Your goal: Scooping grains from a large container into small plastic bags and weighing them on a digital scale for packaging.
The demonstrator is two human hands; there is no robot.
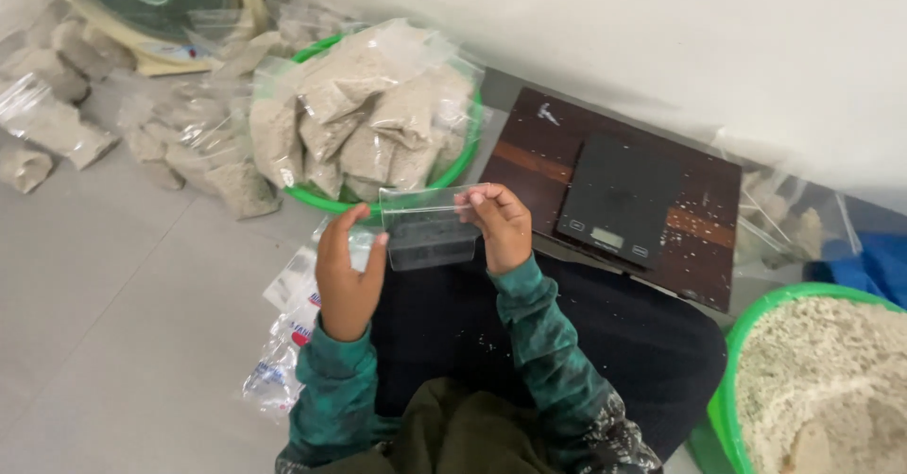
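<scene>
A small clear empty plastic bag (430,230) is stretched between my two hands in front of my chest. My left hand (347,271) pinches its left edge with thumb and fingers. At the bag's upper right corner, my right hand (499,224) grips the rim. Both arms wear green patterned sleeves. A black digital scale (619,200) rests on a dark wooden board (704,238) just right of my right hand.
A green basin (465,157) piled with filled bags of beige powder stands beyond my hands. More filled bags (57,124) lie on the grey floor at left, by a fan base (151,1). Another green basin (720,408) of loose powder sits lower right. Empty bag packs (283,342) lie beside my left knee.
</scene>
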